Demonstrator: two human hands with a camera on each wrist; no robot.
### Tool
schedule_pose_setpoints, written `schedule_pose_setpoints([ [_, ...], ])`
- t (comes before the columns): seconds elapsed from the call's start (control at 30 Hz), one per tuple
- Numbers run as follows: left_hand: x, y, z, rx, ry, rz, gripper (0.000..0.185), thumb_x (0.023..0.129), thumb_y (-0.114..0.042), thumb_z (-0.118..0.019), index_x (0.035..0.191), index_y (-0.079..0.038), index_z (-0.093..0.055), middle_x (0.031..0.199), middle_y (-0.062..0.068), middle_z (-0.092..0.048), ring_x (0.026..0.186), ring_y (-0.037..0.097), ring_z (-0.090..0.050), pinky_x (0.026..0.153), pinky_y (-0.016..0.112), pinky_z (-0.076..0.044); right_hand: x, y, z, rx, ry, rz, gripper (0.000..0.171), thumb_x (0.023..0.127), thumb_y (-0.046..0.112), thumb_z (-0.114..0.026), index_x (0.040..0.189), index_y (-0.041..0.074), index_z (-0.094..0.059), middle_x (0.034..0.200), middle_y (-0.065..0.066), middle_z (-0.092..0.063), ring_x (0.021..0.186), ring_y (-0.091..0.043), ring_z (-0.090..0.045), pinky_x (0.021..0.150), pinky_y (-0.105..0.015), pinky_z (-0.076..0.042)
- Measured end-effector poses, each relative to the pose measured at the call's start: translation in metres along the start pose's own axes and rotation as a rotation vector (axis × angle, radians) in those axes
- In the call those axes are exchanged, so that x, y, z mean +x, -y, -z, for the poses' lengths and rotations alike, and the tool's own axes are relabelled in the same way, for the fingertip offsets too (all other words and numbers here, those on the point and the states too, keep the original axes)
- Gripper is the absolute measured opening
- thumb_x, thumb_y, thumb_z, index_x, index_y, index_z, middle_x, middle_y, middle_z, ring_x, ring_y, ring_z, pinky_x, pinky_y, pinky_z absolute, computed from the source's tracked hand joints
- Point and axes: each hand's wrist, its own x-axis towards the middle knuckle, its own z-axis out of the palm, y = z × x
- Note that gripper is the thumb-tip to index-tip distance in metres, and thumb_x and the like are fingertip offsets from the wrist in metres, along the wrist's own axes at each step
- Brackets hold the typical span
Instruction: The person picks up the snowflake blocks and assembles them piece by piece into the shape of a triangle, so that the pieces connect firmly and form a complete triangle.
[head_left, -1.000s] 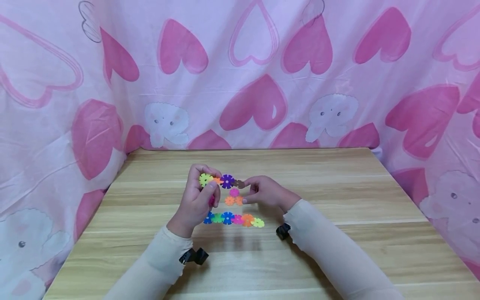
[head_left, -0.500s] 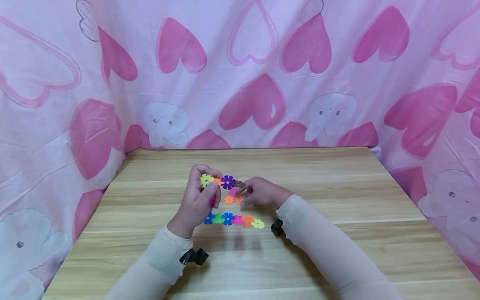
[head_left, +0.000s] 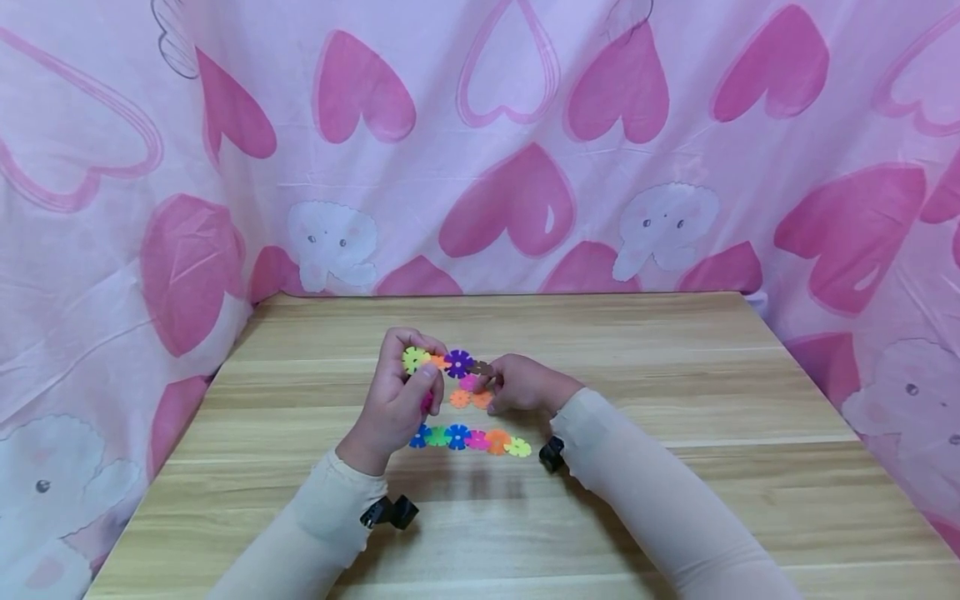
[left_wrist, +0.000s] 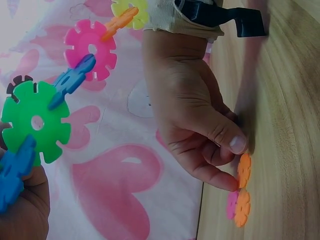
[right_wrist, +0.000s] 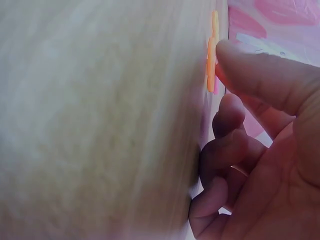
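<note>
Landmark: chain of plastic flower discs, held up above the middle of the counter.
Left hand: left hand has its fingers curled round the chain's left end, pinching the yellow-green disc; the left wrist view shows green, blue and pink discs slotted edge to edge.
Right hand: right hand lies just right of the chain and below its brown end; its fingers are bent, fingertips touching the small loose cluster.
Loose cluster: orange and pink discs lie flat on the counter, directly under the held chain, touching the right fingertips. Whether they are pinched or only touched, I cannot tell.
Second row: finished strip of discs lies on the counter, nearer the person than the chain, apart from both hands.
Backdrop: pink cloth with hearts and pale elephants hangs behind the chain and wraps both sides of the counter.
Sleeves: cream sleeves, each with a dark strap near the wrist.
Risk, slipping: the thin discs lie flat on smooth wood, so fingertips may skid over them and push the cluster away.
Risk, breaking: the chain hangs from one end only; a knock from the right hand or a squeeze at an angle could pop a slot joint.
Risk, sweeping: the right sleeve passes near the second row and could drag it.
Writing: no brand, label or lettering can be read anywhere.
</note>
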Motion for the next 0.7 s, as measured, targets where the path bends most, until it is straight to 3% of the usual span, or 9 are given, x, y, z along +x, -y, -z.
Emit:
schedule_pose_setpoints([
  [0.17, 0.0003, 0.0014, -0.0006, -0.030, 0.016, -0.003, 0.019, 0.106, -0.001, -0.041, 0.122, 0.002, -0.031, 0.117, 0.002, -0.054, 0.054, 0.019, -0.050, 0.047, 0.027, -0.049, 0.0012, 0.0023, -0.0013, -0.071, -0.011, -0.024, 0.033, 0.088, 0.003, -0.083, 0.112, 0.024, -0.077, 0.083, -0.004, -0.057, 0.074, -0.021, -0.054, 0.070, -0.031, -0.049],
  [0.37, 0.0009, 0.0025, -0.0009, -0.047, 0.029, -0.009, 0.018, 0.105, 0.000, -0.040, 0.121, 0.001, -0.031, 0.118, 0.002, -0.053, 0.054, 0.019, -0.050, 0.046, 0.027, -0.048, 0.0022, 0.0035, -0.0025, -0.134, -0.018, -0.029, 0.027, 0.088, 0.003, -0.083, 0.106, 0.022, -0.076, 0.091, -0.006, -0.061, 0.083, -0.023, -0.058, 0.075, -0.033, -0.051],
  [0.7, 0.0004, 0.0037, -0.0008, -0.035, 0.020, 0.013, 0.020, 0.105, 0.000, -0.042, 0.121, 0.002, -0.030, 0.118, 0.002, -0.053, 0.055, 0.019, -0.050, 0.046, 0.027, -0.048, -0.0002, 0.0040, -0.0019, -0.113, -0.017, -0.024, 0.028, 0.087, 0.004, -0.085, 0.104, 0.021, -0.070, 0.098, -0.007, -0.062, 0.095, -0.025, -0.059, 0.084, -0.036, -0.052],
])
